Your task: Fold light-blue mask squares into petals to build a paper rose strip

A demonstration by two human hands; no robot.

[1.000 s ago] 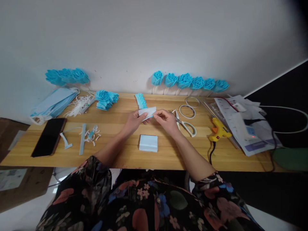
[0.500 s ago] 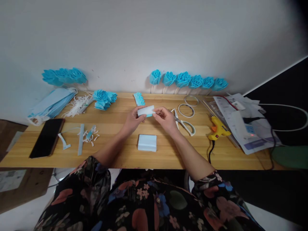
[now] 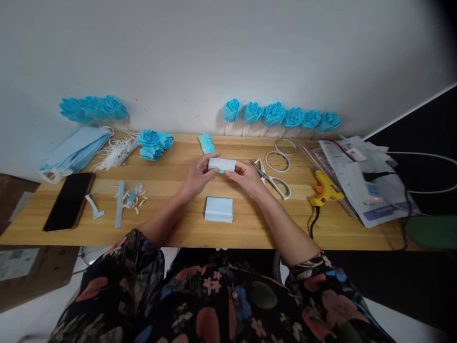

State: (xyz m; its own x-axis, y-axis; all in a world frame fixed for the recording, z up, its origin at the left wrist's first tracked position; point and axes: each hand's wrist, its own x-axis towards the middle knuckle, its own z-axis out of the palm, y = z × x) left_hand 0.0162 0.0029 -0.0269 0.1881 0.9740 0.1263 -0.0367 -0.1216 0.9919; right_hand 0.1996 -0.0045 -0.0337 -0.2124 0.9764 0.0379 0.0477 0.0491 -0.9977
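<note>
Both my hands meet over the middle of the wooden table [image 3: 250, 228]. My left hand [image 3: 197, 176] and my right hand [image 3: 245, 176] pinch the two ends of a small folded strip of pale blue-white fabric [image 3: 222, 165], held level just above the tabletop. Below the hands lies a stack of pale blue folded pieces [image 3: 219, 209]. A pleated blue piece [image 3: 206, 143] lies just beyond the hands. White-handled scissors [image 3: 273, 180] rest right of my right hand.
Blue fabric roses [image 3: 282, 115] line the wall at centre, more roses [image 3: 93, 107] at left, and a cluster [image 3: 154, 143] on the table. Face masks [image 3: 74, 151], a black phone [image 3: 70, 200], cut scraps [image 3: 124, 199], tape rings [image 3: 277, 161], a yellow glue gun [image 3: 325, 188] and papers [image 3: 364, 186] surround the work.
The strip, held open and slanted a second ago, is now folded narrower and held level. Both hands moved slightly closer together.
</note>
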